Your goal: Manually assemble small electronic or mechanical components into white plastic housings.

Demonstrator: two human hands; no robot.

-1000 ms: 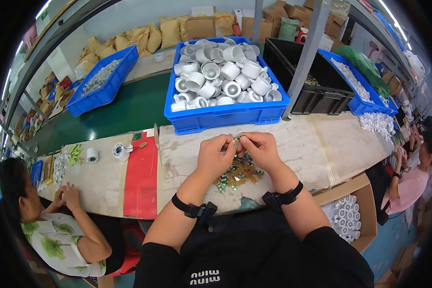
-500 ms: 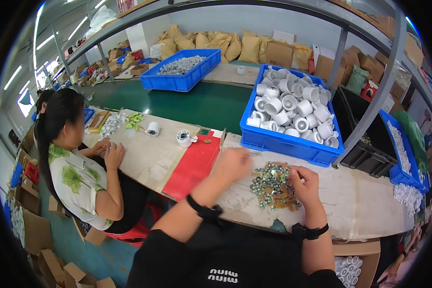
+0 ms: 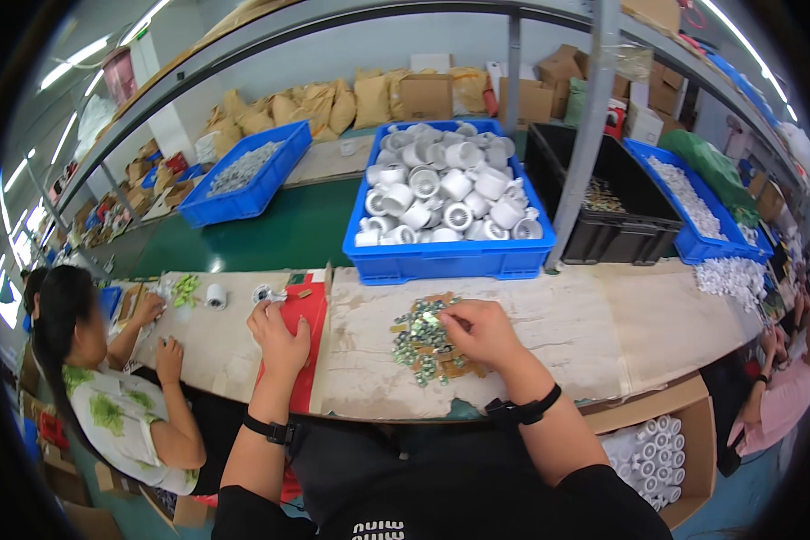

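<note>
A pile of small green circuit boards with brown tabs (image 3: 420, 346) lies on the worktable. At its upper right edge is my right hand (image 3: 484, 335), thumb and forefinger pinched on a small board, partly hidden by the fingers. My left hand (image 3: 281, 340) is over the red mat (image 3: 307, 310), thumb apart from the fingers, which reach to a white round fan housing (image 3: 263, 292). Whether they touch it I cannot tell. A small brown-tabbed piece (image 3: 305, 292) lies just right of the housing, by its wire.
Behind the pile stands a blue crate (image 3: 450, 264) heaped with white fan housings. A black crate (image 3: 625, 238) is right of the metal post (image 3: 585, 135). At left a co-worker (image 3: 121, 396) handles parts near another white housing (image 3: 216, 297). A cardboard box (image 3: 697, 450) sits below the table edge.
The view has swung to the right. My left hand has gone from beside the board pile leftward to the white housing on the red mat. My right hand stays at the pile, now pinching.
</note>
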